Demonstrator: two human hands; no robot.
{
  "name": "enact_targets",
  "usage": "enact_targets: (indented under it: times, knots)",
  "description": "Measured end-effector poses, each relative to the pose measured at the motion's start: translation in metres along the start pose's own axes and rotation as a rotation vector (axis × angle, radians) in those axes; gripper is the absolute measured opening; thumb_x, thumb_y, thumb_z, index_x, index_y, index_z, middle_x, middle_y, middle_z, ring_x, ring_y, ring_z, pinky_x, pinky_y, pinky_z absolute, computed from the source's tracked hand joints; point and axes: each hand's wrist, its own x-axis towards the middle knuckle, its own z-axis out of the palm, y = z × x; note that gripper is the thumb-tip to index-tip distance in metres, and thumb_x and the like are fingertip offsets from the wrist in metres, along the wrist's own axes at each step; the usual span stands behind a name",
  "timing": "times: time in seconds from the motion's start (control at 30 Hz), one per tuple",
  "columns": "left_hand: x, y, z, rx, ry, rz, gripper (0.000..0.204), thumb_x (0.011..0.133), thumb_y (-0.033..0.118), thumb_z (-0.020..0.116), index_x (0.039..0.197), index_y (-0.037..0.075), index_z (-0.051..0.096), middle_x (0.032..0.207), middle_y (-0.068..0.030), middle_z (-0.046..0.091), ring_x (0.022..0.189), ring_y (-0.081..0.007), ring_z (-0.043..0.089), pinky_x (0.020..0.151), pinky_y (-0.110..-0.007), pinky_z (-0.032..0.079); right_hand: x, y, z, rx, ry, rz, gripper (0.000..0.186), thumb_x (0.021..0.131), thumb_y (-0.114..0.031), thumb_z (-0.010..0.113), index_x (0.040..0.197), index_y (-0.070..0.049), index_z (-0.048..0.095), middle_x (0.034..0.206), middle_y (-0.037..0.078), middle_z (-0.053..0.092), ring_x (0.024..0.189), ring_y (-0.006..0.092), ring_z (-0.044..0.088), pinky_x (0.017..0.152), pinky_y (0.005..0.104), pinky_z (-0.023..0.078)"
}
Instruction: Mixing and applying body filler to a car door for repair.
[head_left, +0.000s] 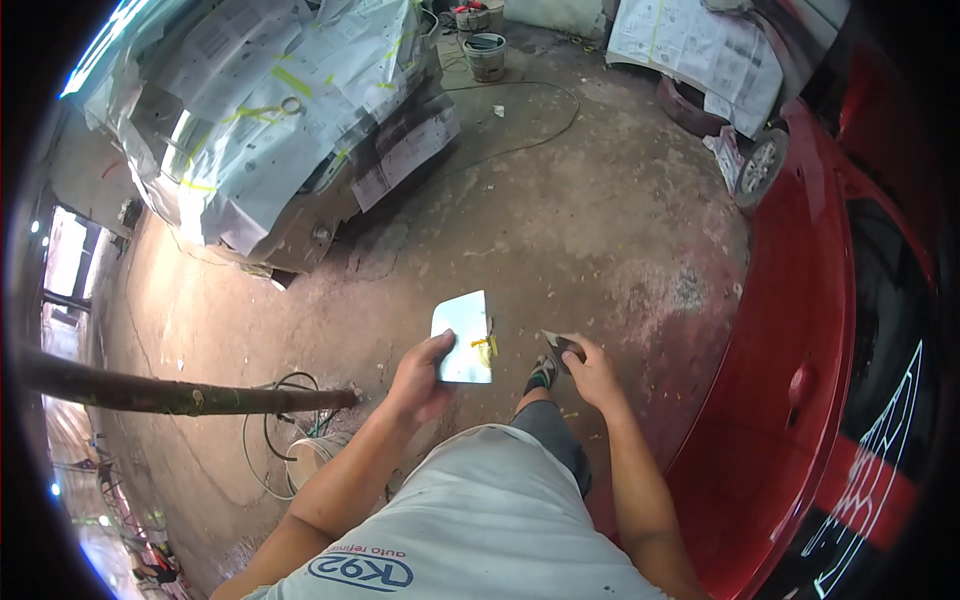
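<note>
**White board (465, 318) and scraper (566, 350) held above workshop floor (600, 230)**

The board, a yellow smear (487, 350) near its right edge, is gripped by the left hand (418, 378); the scraper is pinched in the fingers of the right hand (594, 374), apart from it. The board is best kept level, the scraper's edge clean.

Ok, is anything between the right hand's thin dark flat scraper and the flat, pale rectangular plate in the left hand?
Nothing visible: the gap between the scraper, held in the right hand, and the plate in the left hand shows only brown stained floor below.
</note>
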Motion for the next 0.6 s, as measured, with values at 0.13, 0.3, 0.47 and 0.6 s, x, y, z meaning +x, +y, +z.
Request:
enact_targets:
  times: [0.13, 0.3, 0.47, 0.6]
  knots:
    - [0.054, 0.053, 0.023, -0.043, 0.088, 0.086, 0.034, 0.097, 0.022, 0.051, 0.118, -0.005, 0.051, 0.108, -0.0143, 0.065, 0.097, -0.0245, 0.067, 0.09, -0.037, 0.054, 0.065, 0.13, -0.074, -0.473, -0.06, 0.173, 0.037, 0.083, -0.014, 0.056, 0.119, -0.004, 0.062, 0.109, 0.021, 0.065, 0.101, 0.0348, 0.063, 0.086, 0.0379, 0.048]
    - [0.1, 0.127, 0.045, -0.129, 0.21, 0.31, 0.034, 0.095, 0.021, 0.053, 0.117, -0.004, 0.052, 0.107, -0.0141, 0.065, 0.094, -0.0246, 0.067, 0.088, -0.038, 0.055, 0.071, 0.208, -0.168, -0.159, 0.106, 0.873, 0.034, 0.073, -0.005, 0.062, 0.106, -0.001, 0.066, 0.096, 0.015, 0.068, 0.086, 0.0301, 0.065, 0.077, 0.043, 0.05]
    - [0.166, 0.19, 0.044, -0.165, 0.322, 0.4, 0.031, 0.094, 0.023, 0.054, 0.117, 0.002, 0.052, 0.104, -0.0097, 0.066, 0.091, -0.021, 0.067, 0.081, -0.035, 0.055, 0.099, 0.192, -0.207, -0.078, 0.279, 0.719, 0.027, 0.084, -0.01, 0.061, 0.11, -0.001, 0.064, 0.097, 0.01, 0.067, 0.089, 0.0218, 0.063, 0.079, 0.0362, 0.048]
    - [0.243, 0.251, 0.034, -0.208, 0.258, 0.473, 0.027, 0.093, 0.023, 0.056, 0.113, 0.004, 0.055, 0.101, -0.0072, 0.067, 0.087, -0.0197, 0.067, 0.077, -0.033, 0.055, 0.138, 0.181, -0.225, -0.15, 0.256, 0.985, 0.024, 0.092, -0.014, 0.057, 0.111, -0.001, 0.064, 0.093, 0.009, 0.067, 0.077, 0.0208, 0.064, 0.068, 0.0374, 0.05]
